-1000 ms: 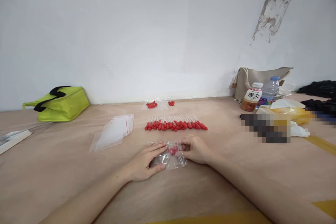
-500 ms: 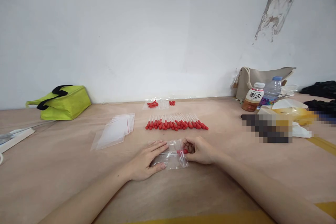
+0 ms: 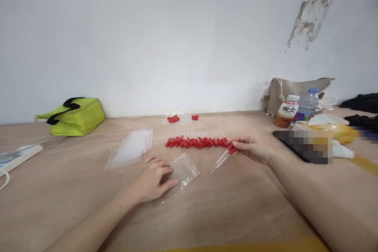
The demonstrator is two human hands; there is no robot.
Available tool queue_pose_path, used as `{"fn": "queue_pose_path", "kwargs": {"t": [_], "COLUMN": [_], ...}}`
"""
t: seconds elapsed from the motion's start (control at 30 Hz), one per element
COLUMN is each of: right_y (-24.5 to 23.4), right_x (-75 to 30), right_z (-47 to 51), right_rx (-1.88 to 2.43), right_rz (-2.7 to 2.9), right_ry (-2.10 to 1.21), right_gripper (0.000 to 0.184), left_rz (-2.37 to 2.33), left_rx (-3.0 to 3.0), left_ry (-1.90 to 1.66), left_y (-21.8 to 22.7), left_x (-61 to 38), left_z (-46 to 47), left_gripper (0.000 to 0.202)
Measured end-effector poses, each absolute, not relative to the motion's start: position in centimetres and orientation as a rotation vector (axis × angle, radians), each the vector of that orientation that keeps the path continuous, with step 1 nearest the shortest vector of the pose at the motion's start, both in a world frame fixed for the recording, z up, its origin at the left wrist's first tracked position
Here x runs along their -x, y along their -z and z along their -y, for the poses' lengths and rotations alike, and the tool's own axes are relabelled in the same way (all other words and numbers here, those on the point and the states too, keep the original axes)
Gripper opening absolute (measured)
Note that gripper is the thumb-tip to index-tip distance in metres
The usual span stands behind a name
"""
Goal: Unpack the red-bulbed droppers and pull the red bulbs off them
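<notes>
My left hand [image 3: 158,177] lies with fingers spread at the left side of a clear zip bag [image 3: 185,169], thumb and fingertips touching its edge. The bag is flat on the table, its zip end turned to the right. To the right of the bag, my right hand [image 3: 243,149] pinches a few glass droppers [image 3: 221,160] by their red bulbs; their clear tips point down and left. Behind the bag runs a row of droppers [image 3: 196,141], bulbs toward me. My right fingers are close to the right end of that row.
Flat clear bags [image 3: 131,149] are stacked at left. Farther back lie bagged red-bulb items [image 3: 173,118]. A green bag [image 3: 78,118] and a white power strip [image 3: 22,157] are on the left; bottles [image 3: 287,111], a pouch and yellow packaging [image 3: 330,128] on the right.
My right hand has moved from the bag to the right and away from me, now with droppers in it. The bag has turned, and my left hand has shifted slightly left.
</notes>
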State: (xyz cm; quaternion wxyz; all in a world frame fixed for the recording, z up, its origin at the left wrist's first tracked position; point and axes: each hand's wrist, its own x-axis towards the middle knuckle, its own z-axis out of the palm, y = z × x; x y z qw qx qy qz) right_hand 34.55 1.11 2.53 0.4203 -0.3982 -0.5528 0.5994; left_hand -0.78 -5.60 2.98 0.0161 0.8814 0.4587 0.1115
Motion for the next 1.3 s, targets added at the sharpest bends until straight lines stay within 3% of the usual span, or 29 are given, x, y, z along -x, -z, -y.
{"fn": "queue_pose_path", "kwargs": {"t": [0.13,0.27,0.37,0.57,0.73,1.13,1.3], "right_y": [-3.3,-3.8,-3.7,-1.6,0.0,-0.6,0.3], "right_x": [-36.3,-36.0,-34.3,-31.3,-30.4,-29.9,-30.6], "right_z": [-1.9,-2.6,-3.2,-5.4,-6.0,-4.1,-2.4], "right_rx": [1.036,0.985,0.993,1.025,1.039,1.144,1.123], "right_rz": [1.261,1.254,1.409,1.792,1.885,1.878,1.921], "right_ry": [-1.294,-1.012,-0.722,-0.101,-0.035,-0.018,0.024], "right_gripper": [0.024,0.032,0.036,0.020,0.023,0.027,0.023], "left_rz": [-1.347,-0.995,-1.007,-1.170,-1.533,-1.550,-1.444], "left_rx": [-2.783,-2.793,-2.723,-2.581,-2.224,-2.059,-2.156], "left_ry": [-0.548,-0.300,-0.188,-0.441,-0.829,-0.772,-0.910], "left_y": [-2.5,-2.0,-2.0,-1.8,-0.6,0.0,-0.6], "left_x": [0.2,-0.5,-0.7,-0.7,-0.1,0.8,0.7], "left_z": [4.8,4.0,4.0,4.4,3.2,2.2,2.3], "left_gripper": [0.038,0.047,0.048,0.044,0.033,0.044,0.018]}}
